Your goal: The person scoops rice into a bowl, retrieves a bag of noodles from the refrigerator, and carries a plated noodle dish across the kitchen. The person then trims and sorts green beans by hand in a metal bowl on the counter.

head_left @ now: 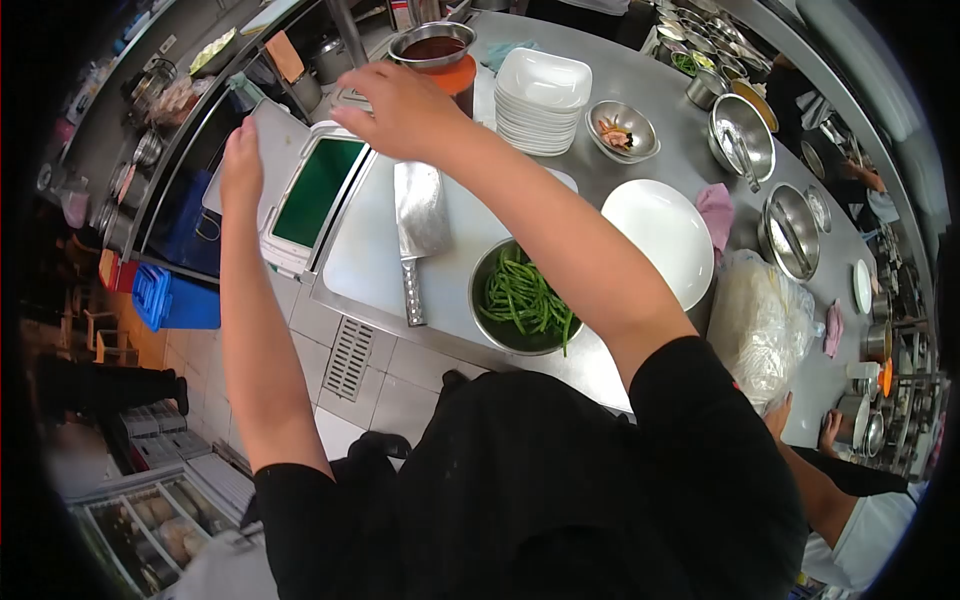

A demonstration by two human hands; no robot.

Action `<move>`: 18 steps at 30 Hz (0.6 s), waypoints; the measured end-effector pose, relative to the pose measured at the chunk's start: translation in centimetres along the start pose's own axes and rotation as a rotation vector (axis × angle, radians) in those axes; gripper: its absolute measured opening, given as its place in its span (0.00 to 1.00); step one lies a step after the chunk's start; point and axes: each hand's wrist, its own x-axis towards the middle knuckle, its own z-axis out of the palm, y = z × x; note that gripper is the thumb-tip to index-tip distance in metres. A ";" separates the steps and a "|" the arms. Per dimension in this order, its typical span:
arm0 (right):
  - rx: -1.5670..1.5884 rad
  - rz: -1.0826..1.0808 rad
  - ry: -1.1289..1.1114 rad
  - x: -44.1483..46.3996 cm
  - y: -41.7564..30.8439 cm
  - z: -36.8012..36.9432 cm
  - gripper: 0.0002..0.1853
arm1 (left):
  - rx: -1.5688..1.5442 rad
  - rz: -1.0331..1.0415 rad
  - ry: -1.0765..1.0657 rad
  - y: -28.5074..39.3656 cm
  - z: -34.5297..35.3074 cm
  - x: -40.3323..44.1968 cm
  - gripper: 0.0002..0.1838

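Note:
My left hand (242, 172) is at the outer edge of a pale grey lid (278, 150), its fingers close together against it. The lid is raised beside a white-rimmed box with a green inside (318, 192). Above the far end of that box is my right hand (402, 108), fingers bent and apart, with no held thing visible. A cleaver (422, 215) lies on the white cutting board (358, 262) below my right hand. Close to my right forearm, a steel bowl (480, 318) holds green beans (522, 292).
Beyond my right arm stand stacked white square dishes (543, 85), a large white plate (660, 240) and a steel bowl of food pieces (622, 130). A plastic-wrapped bundle (758, 330) is at the right, near another person's arm (825, 495). A red container (450, 78) stands behind my right hand.

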 end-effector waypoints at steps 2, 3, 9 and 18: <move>0.067 0.047 -0.166 -2.7 -0.4 -2.5 0.12 | -0.266 -0.134 -0.021 0.8 -2.2 -3.1 0.28; 0.017 0.090 -0.272 -4.8 -0.5 -4.0 0.10 | -0.386 -0.158 -0.029 0.0 -2.8 -5.1 0.26; -0.172 0.099 -0.520 -18.3 2.4 -9.6 0.04 | -0.489 -0.587 -0.130 0.0 -2.0 -19.0 0.24; -0.459 0.054 -0.678 -24.2 0.3 -8.5 0.07 | -0.560 -0.569 -0.431 6.5 -0.2 -26.4 0.24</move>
